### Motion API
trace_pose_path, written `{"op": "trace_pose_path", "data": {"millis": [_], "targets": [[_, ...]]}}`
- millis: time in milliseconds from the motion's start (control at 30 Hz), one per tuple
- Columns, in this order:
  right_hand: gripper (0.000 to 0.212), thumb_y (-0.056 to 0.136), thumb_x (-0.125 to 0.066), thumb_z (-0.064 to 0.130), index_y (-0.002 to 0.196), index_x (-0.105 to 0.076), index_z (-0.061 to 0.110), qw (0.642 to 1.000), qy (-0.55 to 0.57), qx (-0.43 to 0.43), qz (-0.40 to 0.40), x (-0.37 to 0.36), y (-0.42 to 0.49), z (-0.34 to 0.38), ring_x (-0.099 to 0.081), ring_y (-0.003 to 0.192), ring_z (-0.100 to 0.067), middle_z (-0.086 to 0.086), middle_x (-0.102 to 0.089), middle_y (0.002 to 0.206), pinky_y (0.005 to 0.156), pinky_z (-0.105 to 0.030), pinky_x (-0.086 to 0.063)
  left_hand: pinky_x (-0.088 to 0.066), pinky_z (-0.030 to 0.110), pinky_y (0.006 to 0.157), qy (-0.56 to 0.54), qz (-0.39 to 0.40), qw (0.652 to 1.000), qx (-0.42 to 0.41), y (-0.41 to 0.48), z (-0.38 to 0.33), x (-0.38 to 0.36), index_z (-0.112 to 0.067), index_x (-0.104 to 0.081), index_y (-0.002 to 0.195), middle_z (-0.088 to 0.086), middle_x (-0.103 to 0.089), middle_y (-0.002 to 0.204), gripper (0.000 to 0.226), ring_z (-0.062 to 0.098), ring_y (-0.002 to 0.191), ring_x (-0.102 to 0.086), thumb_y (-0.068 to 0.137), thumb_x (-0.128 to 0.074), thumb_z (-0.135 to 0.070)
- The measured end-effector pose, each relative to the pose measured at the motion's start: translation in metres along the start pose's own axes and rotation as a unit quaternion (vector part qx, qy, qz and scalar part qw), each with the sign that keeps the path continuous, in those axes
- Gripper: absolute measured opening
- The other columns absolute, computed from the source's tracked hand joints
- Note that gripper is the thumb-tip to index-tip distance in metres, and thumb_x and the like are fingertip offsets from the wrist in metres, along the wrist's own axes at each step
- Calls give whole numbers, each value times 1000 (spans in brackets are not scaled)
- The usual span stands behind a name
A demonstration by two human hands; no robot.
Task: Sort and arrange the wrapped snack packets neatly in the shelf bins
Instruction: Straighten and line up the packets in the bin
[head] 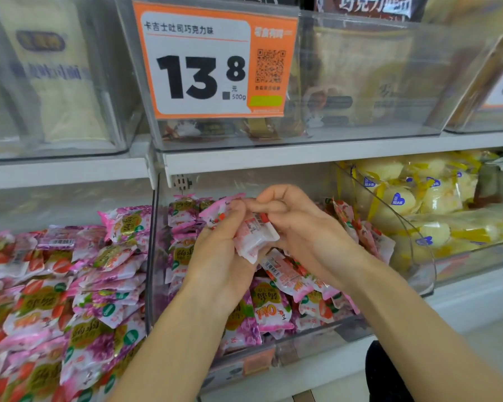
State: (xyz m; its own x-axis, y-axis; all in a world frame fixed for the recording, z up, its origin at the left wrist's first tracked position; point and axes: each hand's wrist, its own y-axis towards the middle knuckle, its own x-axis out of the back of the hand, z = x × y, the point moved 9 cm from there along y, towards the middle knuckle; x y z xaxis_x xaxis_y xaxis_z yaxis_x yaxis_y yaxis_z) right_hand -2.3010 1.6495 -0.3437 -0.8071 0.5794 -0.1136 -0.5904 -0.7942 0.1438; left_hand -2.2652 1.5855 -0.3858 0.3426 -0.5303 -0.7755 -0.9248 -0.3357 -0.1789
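Both hands are raised over the middle clear bin (389,329), which is full of pink and purple wrapped snack packets (269,303). My left hand (218,250) grips a small bunch of pink-and-white packets (254,239), fingers curled round them from the left. My right hand (299,227) pinches the top of the same bunch from the right, thumb and fingers closed on the wrappers. More packets stand upright at the back of the bin (183,216).
A bin on the left (55,285) holds several pink, purple and red packets. A curved clear bin on the right (418,227) holds yellow wrapped cakes. Above, a shelf edge (302,158) carries clear bins and an orange price tag (215,59).
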Motion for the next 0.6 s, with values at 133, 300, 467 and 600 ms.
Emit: {"op": "trace_pose_path", "data": {"millis": [133,300,467,600], "targets": [[26,88,-48,4,107,-55,20,985,-138,66,-74,37,-7,27,-60,110,-14,5,-63,121,88,-37,-54,-48,47,95,-18,-59,996,-66,1,-19,14,-5,-59,110,14,-69,101,21,24,95,-66,92,-51,-9],[51,82,-68,39,128,-53,23,824,-562,-52,-47,60,-2,-7,-49,118,-5,5,-57,130,103,-25,-39,-51,50,90,16,-71,993,-93,0,-29,17,-8,-58,90,11,-67,97,12,22,87,-69,95,-48,-8],[101,69,-55,75,149,-16,26,668,-731,-136,37,55,1,-42,-32,137,-26,-2,-37,149,108,-34,-28,-49,50,93,21,-66,995,-78,3,-24,19,-9,-59,82,10,-69,91,19,19,85,-69,96,-46,-8],[90,77,-63,57,148,-20,21,652,-743,-144,38,56,3,-38,-47,125,-24,-2,-50,138,94,-31,-41,-50,50,90,18,-71,995,-71,1,-25,20,-9,-60,84,10,-70,91,17,20,89,-69,96,-47,-9]]}}
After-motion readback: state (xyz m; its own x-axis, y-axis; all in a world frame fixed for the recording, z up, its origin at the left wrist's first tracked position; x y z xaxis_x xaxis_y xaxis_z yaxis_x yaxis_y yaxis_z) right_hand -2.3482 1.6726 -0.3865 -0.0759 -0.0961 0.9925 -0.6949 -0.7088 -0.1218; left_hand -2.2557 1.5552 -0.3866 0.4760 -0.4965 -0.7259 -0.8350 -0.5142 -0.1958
